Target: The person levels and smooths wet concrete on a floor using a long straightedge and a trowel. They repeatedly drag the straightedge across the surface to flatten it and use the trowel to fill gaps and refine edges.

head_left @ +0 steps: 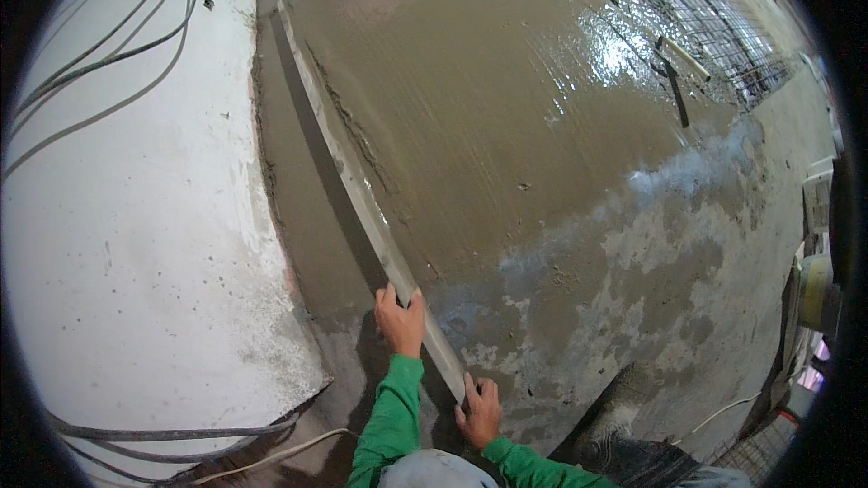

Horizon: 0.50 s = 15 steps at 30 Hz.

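A long straight screed bar (357, 185), grey and smeared with mortar, lies slantwise across wet concrete (452, 99). My left hand (400, 318) grips it some way up from the near end, with the thumb and fingers on either side. At that near end my right hand (479, 411) has its fingers closed round the bar. Along the bar's right side runs a ragged ridge of fresh mix (348, 117). To its left, a strip of concrete lies smooth beside the white wall. Both forearms are in green sleeves.
The white wall (154, 244) borders the left side, with dark cables (117, 59) hanging on it and more by its base. Steel mesh (701, 9) shows at the far right. A tool with a pale handle (684, 59) lies near it. Buckets (816, 294) stand at the right edge.
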### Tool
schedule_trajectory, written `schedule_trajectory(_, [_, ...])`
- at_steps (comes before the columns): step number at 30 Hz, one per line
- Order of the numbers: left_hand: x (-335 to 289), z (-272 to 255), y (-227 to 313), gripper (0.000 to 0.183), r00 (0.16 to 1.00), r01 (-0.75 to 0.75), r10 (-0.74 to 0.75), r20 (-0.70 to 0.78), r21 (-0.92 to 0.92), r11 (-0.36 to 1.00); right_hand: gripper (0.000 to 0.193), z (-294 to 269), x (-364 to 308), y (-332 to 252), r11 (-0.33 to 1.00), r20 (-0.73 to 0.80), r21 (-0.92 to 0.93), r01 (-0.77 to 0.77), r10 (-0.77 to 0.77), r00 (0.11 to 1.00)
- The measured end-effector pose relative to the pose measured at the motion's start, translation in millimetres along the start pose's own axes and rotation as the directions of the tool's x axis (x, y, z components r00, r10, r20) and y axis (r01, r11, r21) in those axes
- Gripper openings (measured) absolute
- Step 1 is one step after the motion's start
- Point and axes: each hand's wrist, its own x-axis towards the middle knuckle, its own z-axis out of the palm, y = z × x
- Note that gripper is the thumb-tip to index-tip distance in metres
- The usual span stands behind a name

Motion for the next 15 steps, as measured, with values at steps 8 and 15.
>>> schedule_trajectory(8, [-9.3,7.4,25.1,0.046,0.996,-0.023,0.026,0.083,-0.032,0.999,0.083,-20.6,-1.4,16.0,0.999,-0.048,-0.05,-0.02,0.018,0.999])
schedule_trajectory(15, [-10.0,20.0,52.7,0.04,0.997,-0.033,0.038,0.061,-0.084,0.996,0.081,-45.9,8.9,27.5,0.994,0.002,-0.067,-0.086,0.087,0.996])
